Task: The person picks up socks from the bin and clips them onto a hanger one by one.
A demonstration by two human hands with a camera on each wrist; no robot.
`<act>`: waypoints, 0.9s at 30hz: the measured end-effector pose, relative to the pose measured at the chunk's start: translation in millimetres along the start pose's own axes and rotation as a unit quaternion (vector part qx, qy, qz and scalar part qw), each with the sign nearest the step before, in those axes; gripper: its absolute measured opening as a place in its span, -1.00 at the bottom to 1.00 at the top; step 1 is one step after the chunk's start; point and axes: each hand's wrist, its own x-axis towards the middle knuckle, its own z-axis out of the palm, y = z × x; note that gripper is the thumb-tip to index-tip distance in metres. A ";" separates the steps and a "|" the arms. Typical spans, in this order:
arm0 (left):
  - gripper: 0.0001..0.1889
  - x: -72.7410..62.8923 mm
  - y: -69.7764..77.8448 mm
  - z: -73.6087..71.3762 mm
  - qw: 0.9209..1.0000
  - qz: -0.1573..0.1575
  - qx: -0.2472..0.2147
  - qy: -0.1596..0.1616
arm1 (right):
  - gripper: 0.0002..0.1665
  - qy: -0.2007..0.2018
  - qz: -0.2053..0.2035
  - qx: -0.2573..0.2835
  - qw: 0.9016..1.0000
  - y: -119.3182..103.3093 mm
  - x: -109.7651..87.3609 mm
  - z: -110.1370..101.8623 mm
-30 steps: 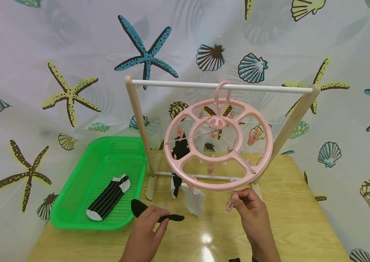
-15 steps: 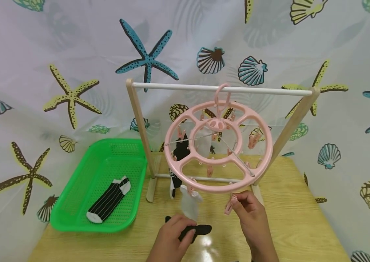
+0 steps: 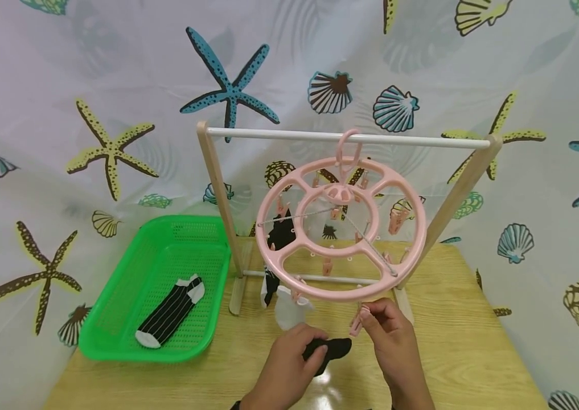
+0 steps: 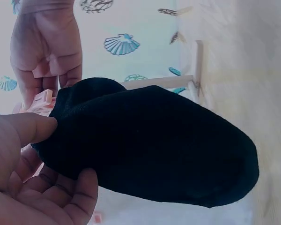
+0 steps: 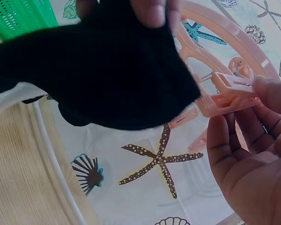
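Note:
My left hand [image 3: 289, 359] pinches a black sock [image 4: 154, 145] near its cuff, thumb on one side and fingers on the other. The sock spreads out flat in the left wrist view. My right hand [image 3: 394, 336] pinches a pink clothespin [image 5: 229, 93] between thumb and fingers, its jaws parted. That clothespin hangs from the front rim of a round pink drying hanger [image 3: 340, 293]. In the right wrist view the sock's edge is right at the clothespin's jaws. A white sock [image 3: 289, 310] and a black-and-white sock [image 3: 281, 233] hang from clips on the hanger's left side.
The hanger hooks onto the white bar [image 3: 279, 134] of a wooden-legged rack [image 3: 220, 193]. A green basket [image 3: 97, 319] stands at the left on the wooden table [image 3: 463, 341], with a black striped sock [image 3: 171, 313] inside. A patterned curtain [image 3: 289, 57] hangs behind.
My left hand has moved right with the black sock, from beside the basket to close by the clothespin. The right hand keeps its hold on the clothespin, almost unmoved. The hanging white sock has swung.

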 end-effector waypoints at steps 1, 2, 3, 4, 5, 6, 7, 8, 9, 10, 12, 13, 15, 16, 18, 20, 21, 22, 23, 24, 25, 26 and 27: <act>-0.89 2.7 0.2 1.0 1.000 -0.001 0.000 0.003 | -0.91 0.002 0.002 0.000 1.000 -0.2 0.2 0.2; -0.89 5.5 0.2 2.0 1.000 -0.002 -0.001 0.006 | -0.91 0.005 0.004 -0.002 1.000 -0.5 0.5 0.3; -0.89 8.2 0.4 3.0 1.000 -0.002 -0.005 0.008 | -0.92 0.005 0.004 -0.002 1.000 -0.7 0.8 0.5; -0.89 11.2 0.9 3.8 1.000 -0.001 -0.009 0.008 | -0.92 0.006 0.003 -0.002 1.000 -0.9 1.0 0.7; -0.90 13.9 1.3 4.8 1.000 0.000 -0.014 0.008 | -0.92 0.006 0.003 -0.001 1.000 -1.1 1.1 0.8; -0.90 16.3 1.9 5.9 1.000 0.002 -0.018 0.008 | -0.92 0.006 0.003 0.000 1.000 -1.3 1.1 1.1; -0.91 18.5 2.6 6.9 1.000 0.006 -0.022 0.007 | -0.92 0.006 0.003 0.001 1.000 -1.7 1.0 1.4; -0.91 20.3 3.2 8.0 1.000 0.010 -0.026 0.005 | -0.92 0.008 0.004 0.001 1.000 -2.0 0.8 1.7; -0.91 21.7 4.0 9.0 0.999 0.015 -0.031 0.004 | -0.93 0.009 0.006 0.001 1.000 -2.4 0.5 2.0; -0.91 23.0 4.5 10.0 0.999 0.020 -0.033 0.004 | -0.94 0.010 0.008 0.000 1.000 -2.7 0.3 2.5; -0.91 25.0 5.2 12.2 0.999 0.024 -0.043 0.004 | -0.95 0.014 0.013 -0.003 1.000 -3.4 -0.1 3.3; -0.90 26.0 5.6 12.9 0.999 0.024 -0.048 0.005 | -0.96 0.016 0.014 -0.005 1.000 -3.6 -0.2 3.6; -0.90 27.9 6.2 14.2 0.998 0.016 -0.061 0.006 | -0.96 0.014 0.013 -0.005 1.000 -4.2 -0.1 4.0; -0.90 28.9 6.4 14.7 0.998 0.009 -0.069 0.006 | -0.96 0.013 0.011 -0.005 1.000 -4.5 0.0 4.1; -0.90 30.7 7.2 15.0 0.996 -0.013 -0.090 0.006 | -0.96 0.012 0.009 -0.007 1.000 -5.0 0.2 4.2; -0.91 32.3 8.3 14.9 0.993 -0.038 -0.113 0.005 | -0.96 0.010 0.009 -0.008 1.000 -5.5 0.3 4.3; -0.91 32.8 9.0 14.8 0.991 -0.049 -0.122 0.005 | -0.96 0.010 0.010 -0.008 1.000 -5.6 0.2 4.4; -0.91 33.0 9.5 14.8 0.989 -0.058 -0.134 0.004 | -0.96 0.010 0.011 -0.008 1.000 -5.5 0.1 4.4; -0.90 33.0 10.5 14.6 0.987 -0.065 -0.146 0.003 | -0.95 0.009 0.012 -0.007 1.000 -5.2 0.0 4.5; -0.90 33.1 11.6 14.3 0.985 -0.070 -0.158 0.001 | -0.95 0.009 0.011 -0.006 1.000 -4.9 0.0 4.3; -0.89 33.1 12.4 14.3 0.983 -0.073 -0.167 0.000 | -0.96 0.007 0.009 -0.006 1.000 -4.4 0.3 4.0; -0.89 33.2 13.8 14.0 0.982 -0.072 -0.174 0.000 | -0.97 0.005 0.008 -0.007 1.000 -4.2 0.5 3.6; -0.88 33.3 15.2 13.8 0.981 -0.072 -0.182 0.000 | -0.97 0.004 0.005 -0.006 1.000 -3.9 0.6 3.3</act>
